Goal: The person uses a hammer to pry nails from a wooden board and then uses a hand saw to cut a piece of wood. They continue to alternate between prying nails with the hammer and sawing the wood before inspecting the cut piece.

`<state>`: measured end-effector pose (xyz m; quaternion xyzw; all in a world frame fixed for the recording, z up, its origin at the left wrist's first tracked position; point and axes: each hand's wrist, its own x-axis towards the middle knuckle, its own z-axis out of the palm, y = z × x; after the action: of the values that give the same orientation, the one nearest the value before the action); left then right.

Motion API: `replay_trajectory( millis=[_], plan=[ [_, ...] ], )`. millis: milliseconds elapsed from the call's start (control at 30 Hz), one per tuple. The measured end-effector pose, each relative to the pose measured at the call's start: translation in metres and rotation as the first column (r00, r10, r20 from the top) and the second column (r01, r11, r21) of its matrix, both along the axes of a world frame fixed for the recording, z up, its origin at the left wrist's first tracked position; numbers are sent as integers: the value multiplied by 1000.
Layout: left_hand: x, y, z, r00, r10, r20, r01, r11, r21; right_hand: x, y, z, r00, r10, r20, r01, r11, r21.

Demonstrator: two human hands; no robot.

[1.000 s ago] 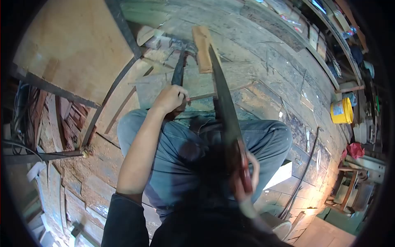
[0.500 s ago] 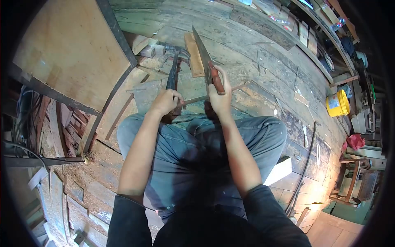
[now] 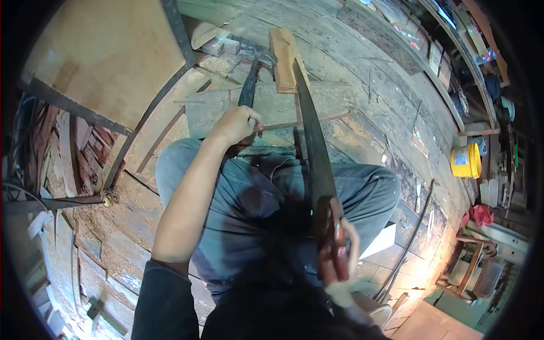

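Note:
My right hand (image 3: 347,266) is closed round the red-brown handle of a handsaw (image 3: 315,141), low in the view by my right thigh. Its long dark blade points away from me, and the tip overlaps the right side of a light-brown wood block (image 3: 283,59). My left hand (image 3: 235,126) is closed over the near end of the black handle of a claw hammer (image 3: 249,85). The hammer's head lies just left of the block, partly in shade. Under both hands are my crossed legs in grey-blue trousers (image 3: 243,192).
Small wood offcuts (image 3: 221,46) lie beyond the hammer. A framed plywood panel (image 3: 107,56) stands at the left, with sawdust and scrap strips below it. To the right are a yellow bucket (image 3: 464,161), a long dark rod (image 3: 416,238) and a low shelf (image 3: 419,56).
The handsaw has swung back and down toward my right side, its blade now lying along the view over my right leg. My left hand stays on the hammer. The view has shifted slightly.

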<state>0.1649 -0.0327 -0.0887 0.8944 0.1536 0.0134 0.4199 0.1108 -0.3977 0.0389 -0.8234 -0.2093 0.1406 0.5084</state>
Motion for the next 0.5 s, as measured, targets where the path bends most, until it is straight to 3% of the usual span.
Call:
replay_trajectory(
  millis=[33, 67, 100, 133, 200, 233, 267, 333, 400, 433, 500],
  plan=[
    [1, 1, -3, 1000, -16, -1, 16, 1000, 7, 13, 11, 5, 977, 68, 204, -52, 995, -85],
    [1, 1, -6, 1000, 9, 12, -8, 999, -46, 24, 17, 15, 990, -10, -139, 27, 992, 126],
    [1, 2, -8, 999, 33, 21, -31, 995, -96, 31, 34, 18, 938, -66, -340, 196, 909, 367],
    [1, 3, -9, 1000, 14, 17, -13, 997, -81, 50, 44, 26, 939, -13, -344, 172, 883, 436],
    [0, 5, -12, 998, 66, -9, -66, 976, -208, 78, 68, 33, 966, -34, -256, 177, 808, 562],
    [0, 6, -16, 999, 45, -14, -47, 980, -192, 95, 80, 32, 990, -40, -134, 114, 786, 608],
    [0, 8, -21, 999, 47, -26, -52, 975, -215, 117, 90, 19, 985, -137, 102, 56, 823, 566],
    [-1, 13, -20, 999, 29, -42, -38, 974, -225, 152, 106, 9, 985, -128, 118, 47, 850, 525],
    [-2, 14, -14, 994, -36, -101, 32, 999, -37, 179, 120, -13, 989, -145, 3, 120, 832, 541],
    [-2, 14, -14, 992, -55, -109, 53, 998, -20, 201, 121, -40, 952, -186, 242, 42, 866, 498],
    [-4, 17, -20, 999, -54, 3, 54, 992, -113, 210, 122, -69, 893, -205, 400, -17, 874, 486]
  ],
)
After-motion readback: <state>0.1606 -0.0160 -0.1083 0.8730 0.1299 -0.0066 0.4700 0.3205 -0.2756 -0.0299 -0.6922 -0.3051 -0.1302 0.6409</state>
